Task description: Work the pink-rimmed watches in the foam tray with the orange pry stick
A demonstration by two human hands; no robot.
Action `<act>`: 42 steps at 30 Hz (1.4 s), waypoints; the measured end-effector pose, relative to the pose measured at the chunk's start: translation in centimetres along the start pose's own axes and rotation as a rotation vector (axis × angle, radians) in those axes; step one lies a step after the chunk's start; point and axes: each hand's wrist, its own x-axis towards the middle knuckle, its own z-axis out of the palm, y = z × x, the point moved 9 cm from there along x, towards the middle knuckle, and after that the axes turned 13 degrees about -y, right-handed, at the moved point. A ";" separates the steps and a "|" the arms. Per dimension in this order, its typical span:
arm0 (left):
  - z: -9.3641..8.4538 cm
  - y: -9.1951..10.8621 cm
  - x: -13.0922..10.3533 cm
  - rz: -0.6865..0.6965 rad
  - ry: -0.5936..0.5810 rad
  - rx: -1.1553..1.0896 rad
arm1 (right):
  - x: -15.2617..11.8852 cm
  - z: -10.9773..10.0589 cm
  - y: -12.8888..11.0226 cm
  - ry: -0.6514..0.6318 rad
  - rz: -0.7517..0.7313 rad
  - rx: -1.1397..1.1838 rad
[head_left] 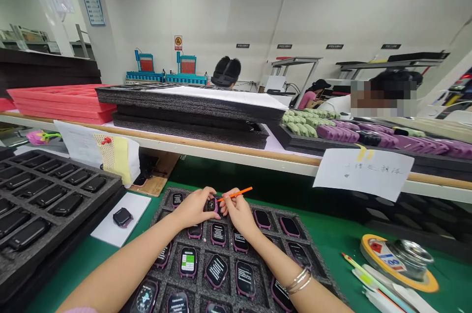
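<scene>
My left hand point(200, 205) is closed around a small purple-framed smartwatch point(211, 204) near the far edge of a black foam tray point(271, 222). Pinched in my right hand point(236, 207) is a thin orange stick point(239, 193), its near end close to the side of that watch. The exact contact between stick and watch is hidden by my fingers. More watches of the same kind lie in the tray's compartments below my hands, several with lit screens showing text. One watch point(188, 261) displays a green and white grid.
At left, another foam tray point(118, 186) holds dark watches; beside it one watch point(122, 217) lies on white paper point(99, 232). A glass jar point(409, 254), tape roll point(429, 283) and pens are at right. A shelf edge point(236, 152) crosses ahead, bearing foam trays. People sit beyond.
</scene>
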 end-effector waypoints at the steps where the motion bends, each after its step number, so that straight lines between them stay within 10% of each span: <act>1: 0.0 0.0 0.0 -0.007 0.004 0.013 | 0.0 0.0 0.0 -0.004 -0.001 -0.005; 14: -2.6 -0.9 -3.5 -0.040 -0.031 0.223 | -0.2 -0.3 -1.3 0.063 -0.041 -0.013; 26: -2.6 -2.2 -4.9 -0.021 0.017 0.038 | 3.9 6.1 -1.1 -0.051 0.013 0.042; 42: -2.8 -3.5 -5.2 -0.163 0.118 0.017 | 3.0 6.6 -0.5 -0.111 -0.015 -0.011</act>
